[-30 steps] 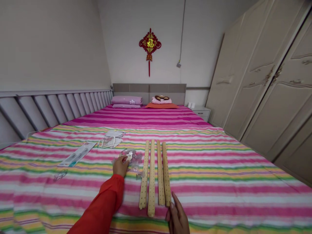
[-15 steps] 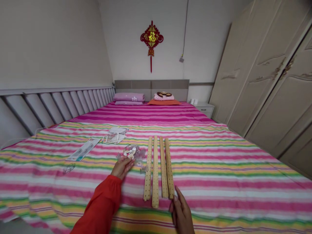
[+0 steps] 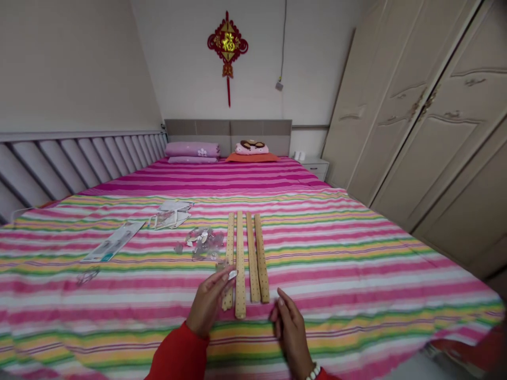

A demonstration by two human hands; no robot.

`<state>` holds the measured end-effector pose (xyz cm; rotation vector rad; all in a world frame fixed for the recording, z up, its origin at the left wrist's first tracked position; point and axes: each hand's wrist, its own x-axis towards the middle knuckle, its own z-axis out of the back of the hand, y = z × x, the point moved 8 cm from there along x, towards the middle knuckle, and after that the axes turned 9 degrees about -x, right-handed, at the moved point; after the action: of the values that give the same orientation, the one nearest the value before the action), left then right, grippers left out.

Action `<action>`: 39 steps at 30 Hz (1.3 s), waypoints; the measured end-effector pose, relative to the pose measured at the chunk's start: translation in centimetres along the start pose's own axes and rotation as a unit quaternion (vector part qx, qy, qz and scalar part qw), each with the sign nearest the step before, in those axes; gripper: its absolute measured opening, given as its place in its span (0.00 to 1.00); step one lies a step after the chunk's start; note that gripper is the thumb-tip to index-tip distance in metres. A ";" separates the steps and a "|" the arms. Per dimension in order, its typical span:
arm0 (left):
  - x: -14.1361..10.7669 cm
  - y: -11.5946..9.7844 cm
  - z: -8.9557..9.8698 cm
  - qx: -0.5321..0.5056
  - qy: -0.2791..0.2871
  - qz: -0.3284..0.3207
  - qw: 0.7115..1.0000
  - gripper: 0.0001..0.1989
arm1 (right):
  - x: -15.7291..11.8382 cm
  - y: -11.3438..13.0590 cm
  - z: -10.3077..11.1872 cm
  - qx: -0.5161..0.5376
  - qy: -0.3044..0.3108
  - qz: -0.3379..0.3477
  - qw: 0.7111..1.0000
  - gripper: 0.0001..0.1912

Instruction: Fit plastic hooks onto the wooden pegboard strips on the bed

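Observation:
My left hand (image 3: 209, 302), in a red sleeve, pinches a small white piece (image 3: 232, 274) between thumb and fingertips. It hovers over the near ends of several pale wooden strips with rows of small holes (image 3: 240, 264), which lie side by side on the striped cloth. My right hand (image 3: 292, 328), with a pale bead bracelet at the wrist, is to the right of the strips. Its fingers are loosely curved and apart, and nothing shows in them. A loose heap of small clear and white pieces (image 3: 205, 241) lies left of the strips.
Farther left lie white face masks (image 3: 171, 215), a long flat packet (image 3: 114, 241) and a small tangle of clear loops (image 3: 87, 275). The striped bed cover (image 3: 356, 274) spreads underneath. A metal railing (image 3: 91, 161) runs along the left, with a wardrobe (image 3: 428, 132) at right.
My left hand has moved from the heap toward the right and nearer me, carrying the small white piece. My right hand stays near the strips' near ends. The view has shifted slightly right.

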<state>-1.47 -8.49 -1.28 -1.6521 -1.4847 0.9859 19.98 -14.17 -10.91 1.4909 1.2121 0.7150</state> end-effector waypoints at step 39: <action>-5.5 -12.7 -5.9 0.271 0.040 -0.204 0.940 0.49 | -5.8 24.5 0.5 -0.091 0.060 0.334 0.936 0.37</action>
<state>-2.43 -12.73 13.16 -0.9334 -1.2777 0.9631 26.43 -18.52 13.06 1.7242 0.6780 1.3462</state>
